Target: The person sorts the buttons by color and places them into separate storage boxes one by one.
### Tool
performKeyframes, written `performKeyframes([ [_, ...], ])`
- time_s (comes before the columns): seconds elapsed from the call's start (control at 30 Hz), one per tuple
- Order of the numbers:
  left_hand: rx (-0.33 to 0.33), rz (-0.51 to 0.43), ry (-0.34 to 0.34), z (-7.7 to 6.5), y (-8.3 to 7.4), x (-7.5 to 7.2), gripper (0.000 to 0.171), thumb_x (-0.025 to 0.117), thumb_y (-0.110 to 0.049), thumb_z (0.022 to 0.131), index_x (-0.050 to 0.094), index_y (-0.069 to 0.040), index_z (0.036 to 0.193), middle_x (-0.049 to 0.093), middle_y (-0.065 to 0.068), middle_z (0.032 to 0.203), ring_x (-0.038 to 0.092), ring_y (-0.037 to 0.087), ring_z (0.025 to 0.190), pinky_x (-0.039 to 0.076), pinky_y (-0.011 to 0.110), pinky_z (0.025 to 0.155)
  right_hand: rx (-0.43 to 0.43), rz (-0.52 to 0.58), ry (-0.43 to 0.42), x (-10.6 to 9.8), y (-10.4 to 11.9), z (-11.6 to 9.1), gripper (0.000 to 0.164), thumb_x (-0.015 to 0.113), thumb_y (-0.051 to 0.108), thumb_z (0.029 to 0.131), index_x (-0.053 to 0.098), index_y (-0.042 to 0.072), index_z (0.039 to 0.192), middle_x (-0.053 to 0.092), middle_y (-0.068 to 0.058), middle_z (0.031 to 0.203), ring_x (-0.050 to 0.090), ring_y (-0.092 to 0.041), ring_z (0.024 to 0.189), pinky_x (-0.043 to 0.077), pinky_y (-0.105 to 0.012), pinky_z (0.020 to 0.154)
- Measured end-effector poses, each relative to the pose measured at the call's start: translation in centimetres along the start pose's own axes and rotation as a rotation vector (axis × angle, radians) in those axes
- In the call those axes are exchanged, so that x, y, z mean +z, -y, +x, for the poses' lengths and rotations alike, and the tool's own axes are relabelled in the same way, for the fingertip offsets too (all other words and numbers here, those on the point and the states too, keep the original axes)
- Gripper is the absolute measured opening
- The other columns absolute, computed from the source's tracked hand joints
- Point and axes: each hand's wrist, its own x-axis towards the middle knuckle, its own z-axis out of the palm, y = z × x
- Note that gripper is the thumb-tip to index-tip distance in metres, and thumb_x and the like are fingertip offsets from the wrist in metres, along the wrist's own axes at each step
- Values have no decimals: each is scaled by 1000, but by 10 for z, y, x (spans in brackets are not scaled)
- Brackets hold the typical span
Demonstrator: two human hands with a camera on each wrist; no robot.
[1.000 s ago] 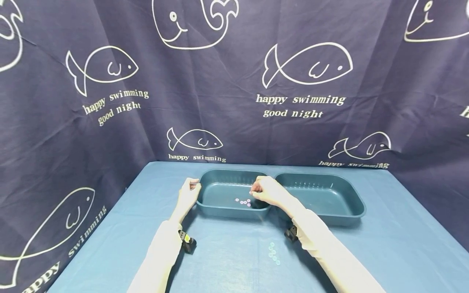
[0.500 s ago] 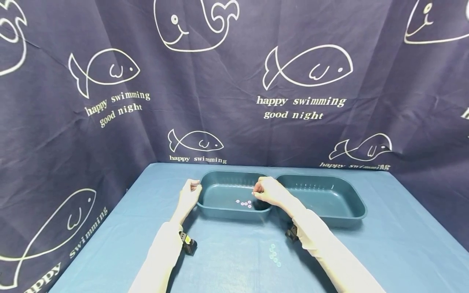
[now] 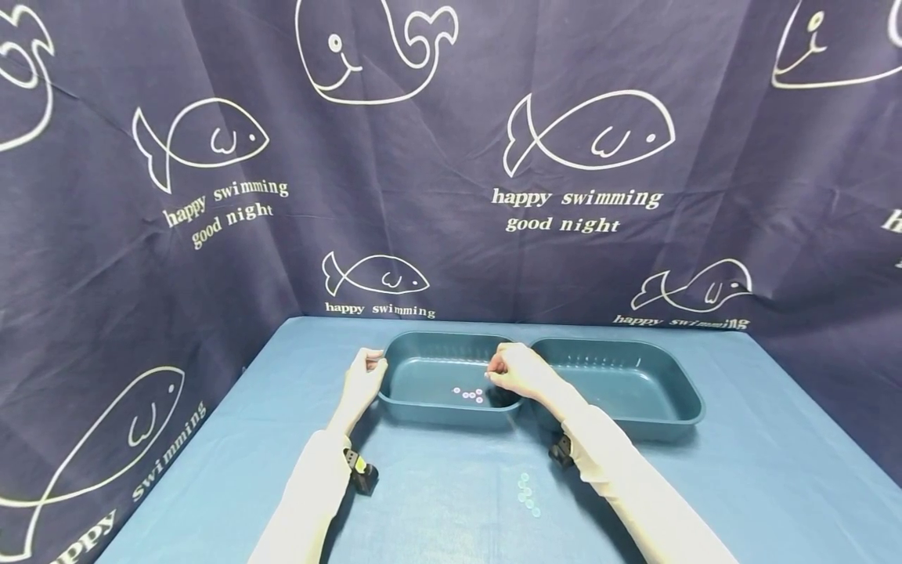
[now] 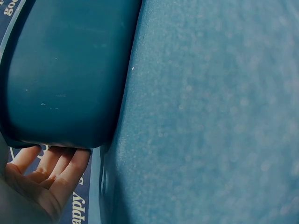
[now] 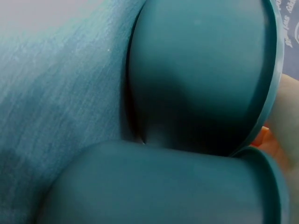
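My left hand (image 3: 364, 376) rests at the left end of the left dark teal tray (image 3: 444, 409). In the left wrist view, the fingers (image 4: 70, 175) lie fairly straight against the tray's outer end wall. Over the right end of the same tray, my right hand (image 3: 517, 370) pinches what looks like a small pale pink disc (image 3: 487, 375), mostly covered by thumb and fingertips. Several small pink discs (image 3: 472, 395) lie on the tray floor, left of that hand. The right wrist view shows little of the right hand (image 5: 280, 135), behind the trays' rims.
A second teal tray (image 3: 651, 427) stands close against the first on the right. Several pale green discs (image 3: 524, 493) lie in a loose row on the blue tablecloth (image 3: 437, 501) in front. A dark curtain (image 3: 458, 172) with fish drawings hangs behind and at the sides.
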Motion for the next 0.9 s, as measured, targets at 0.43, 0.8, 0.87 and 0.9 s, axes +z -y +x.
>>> performKeyframes([
  [0.43,10,-11,2,-1,0,0,23,52,-15,82,55,-6,103,64,18,92,61,28,86,46,38,76,18,-3,-4,-3,1,-5,4,65,17,72,68,14,72,53,7,68,56,-7,64,45,-23,61],
  [0.8,1,-17,6,-2,-1,0,24,51,-16,82,55,-6,103,64,18,93,61,27,87,46,37,76,-12,20,-32,-9,5,-10,6,65,18,73,69,15,76,54,7,69,55,-6,67,45,-22,63],
  [0.87,11,-22,7,-2,-1,0,24,51,-16,82,54,-5,103,63,19,94,61,28,88,46,38,77,-26,23,-43,-10,7,-12,7,65,18,73,70,13,77,54,6,69,55,-7,67,45,-22,63],
  [0.9,15,-22,7,-2,-2,-1,24,51,-15,82,54,-5,104,63,19,94,61,28,88,46,38,77,-28,26,-46,-11,7,-13,8,65,18,74,70,13,78,54,6,69,55,-7,67,45,-23,63],
])
